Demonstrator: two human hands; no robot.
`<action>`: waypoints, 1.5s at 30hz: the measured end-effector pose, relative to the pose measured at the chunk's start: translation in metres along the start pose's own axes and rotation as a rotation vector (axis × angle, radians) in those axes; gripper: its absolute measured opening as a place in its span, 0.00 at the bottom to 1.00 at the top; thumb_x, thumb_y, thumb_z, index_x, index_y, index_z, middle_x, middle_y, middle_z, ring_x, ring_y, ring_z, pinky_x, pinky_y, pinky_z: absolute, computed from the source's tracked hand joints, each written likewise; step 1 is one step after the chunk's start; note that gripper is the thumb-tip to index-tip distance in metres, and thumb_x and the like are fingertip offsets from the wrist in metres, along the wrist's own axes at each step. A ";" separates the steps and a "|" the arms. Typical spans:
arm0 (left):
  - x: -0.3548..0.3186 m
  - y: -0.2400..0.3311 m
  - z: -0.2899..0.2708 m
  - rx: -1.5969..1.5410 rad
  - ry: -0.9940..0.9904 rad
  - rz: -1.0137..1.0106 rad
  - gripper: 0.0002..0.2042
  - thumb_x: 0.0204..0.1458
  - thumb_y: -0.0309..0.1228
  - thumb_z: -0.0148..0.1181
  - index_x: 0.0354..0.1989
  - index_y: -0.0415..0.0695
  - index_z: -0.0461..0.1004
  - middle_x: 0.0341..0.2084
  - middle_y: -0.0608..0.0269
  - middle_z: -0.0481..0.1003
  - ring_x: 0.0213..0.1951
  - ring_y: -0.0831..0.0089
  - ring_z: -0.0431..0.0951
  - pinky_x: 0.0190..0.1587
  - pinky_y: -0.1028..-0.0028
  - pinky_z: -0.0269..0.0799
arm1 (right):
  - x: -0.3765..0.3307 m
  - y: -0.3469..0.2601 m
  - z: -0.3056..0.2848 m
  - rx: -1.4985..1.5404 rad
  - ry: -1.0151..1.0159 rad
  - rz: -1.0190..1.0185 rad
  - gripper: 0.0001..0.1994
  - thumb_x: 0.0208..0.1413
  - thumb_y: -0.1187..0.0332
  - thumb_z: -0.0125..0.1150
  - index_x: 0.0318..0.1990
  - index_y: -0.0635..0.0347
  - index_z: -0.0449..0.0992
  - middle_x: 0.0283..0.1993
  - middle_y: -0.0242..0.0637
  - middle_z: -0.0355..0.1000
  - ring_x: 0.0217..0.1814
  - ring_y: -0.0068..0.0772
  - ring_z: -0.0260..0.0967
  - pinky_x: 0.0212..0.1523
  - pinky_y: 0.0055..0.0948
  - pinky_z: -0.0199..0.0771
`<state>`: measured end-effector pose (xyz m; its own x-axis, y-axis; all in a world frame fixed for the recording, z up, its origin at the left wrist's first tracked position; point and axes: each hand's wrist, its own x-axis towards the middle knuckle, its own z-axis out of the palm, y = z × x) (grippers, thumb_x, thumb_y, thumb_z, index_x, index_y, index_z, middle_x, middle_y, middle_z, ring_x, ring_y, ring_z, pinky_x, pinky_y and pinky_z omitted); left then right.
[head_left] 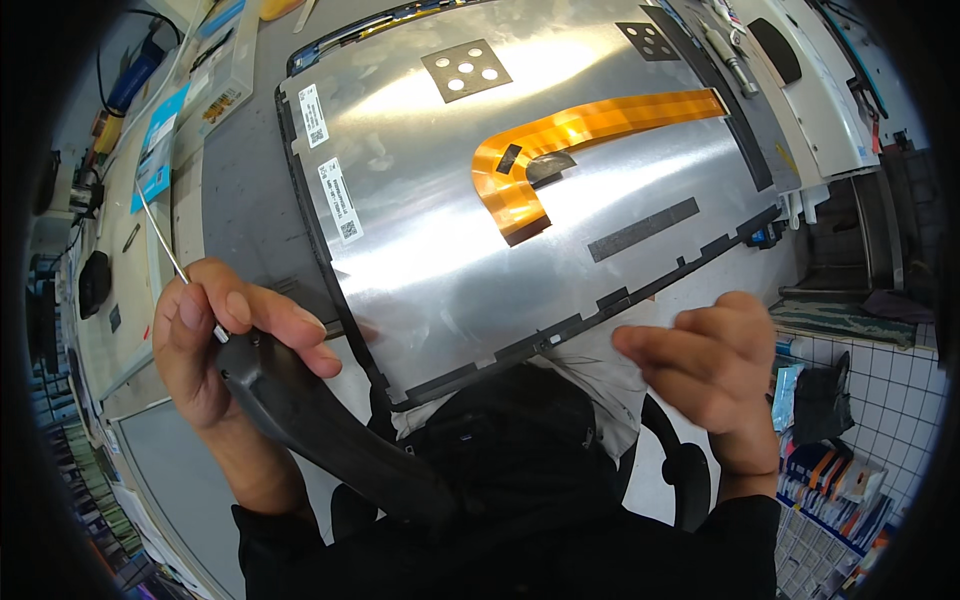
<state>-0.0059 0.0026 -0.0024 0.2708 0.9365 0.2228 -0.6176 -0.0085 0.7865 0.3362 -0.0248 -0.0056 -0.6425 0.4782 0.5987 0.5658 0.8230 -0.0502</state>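
Note:
My left hand (215, 340) is closed around a black tool with a thin metal shaft (165, 232). The shaft points up and away, and a thick curved black body (320, 430) runs from my fingers down toward my lap. A large silver screen panel (430, 290) with a black edge frame lies tilted before me, overhanging the bench's near side. An orange flat ribbon cable (590, 125) curves across its back. Close to the panel's near right edge, my right hand (710, 360) has its fingers curled and tips together; whatever they hold, if anything, I cannot make out.
Left on the bench (245, 185) are a blue packet (160, 145), a clear parts box (225, 75) and a blue-handled tool (135, 75). A metal pen-like tool (730, 60) lies beyond the panel's right side. A chair armrest (685, 475) stands below my right hand.

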 end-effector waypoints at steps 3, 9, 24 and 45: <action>0.001 -0.001 0.001 0.005 -0.003 0.006 0.16 0.64 0.35 0.36 0.33 0.35 0.66 0.31 0.24 0.73 0.28 0.41 0.80 0.29 0.60 0.80 | -0.001 0.000 0.009 0.013 -0.016 -0.105 0.15 0.45 0.66 0.70 0.37 0.47 0.69 0.34 0.22 0.73 0.37 0.24 0.64 0.29 0.22 0.64; 0.001 -0.001 0.001 0.011 -0.011 0.013 0.16 0.64 0.35 0.36 0.33 0.34 0.66 0.31 0.23 0.73 0.28 0.41 0.80 0.30 0.60 0.80 | 0.003 -0.013 0.022 0.029 0.074 -0.039 0.14 0.42 0.65 0.71 0.38 0.46 0.76 0.30 0.22 0.68 0.33 0.23 0.63 0.24 0.20 0.62; 0.000 0.000 -0.004 0.004 -0.050 -0.008 0.16 0.64 0.35 0.38 0.34 0.34 0.67 0.33 0.23 0.73 0.30 0.40 0.80 0.31 0.58 0.80 | 0.031 -0.022 0.017 -0.110 0.004 -0.006 0.16 0.34 0.71 0.66 0.37 0.53 0.81 0.30 0.24 0.67 0.26 0.20 0.62 0.19 0.18 0.55; 0.003 -0.001 0.004 0.028 -0.053 -0.004 0.18 0.64 0.37 0.38 0.34 0.34 0.69 0.33 0.25 0.74 0.31 0.44 0.81 0.30 0.61 0.81 | 0.056 -0.037 0.004 -0.238 -0.216 -0.020 0.11 0.37 0.73 0.60 0.33 0.64 0.75 0.28 0.34 0.65 0.23 0.24 0.63 0.16 0.19 0.58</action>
<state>-0.0020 0.0041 -0.0002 0.3121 0.9168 0.2491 -0.5955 -0.0155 0.8032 0.2775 -0.0276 0.0267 -0.7350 0.5380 0.4127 0.6408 0.7501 0.1634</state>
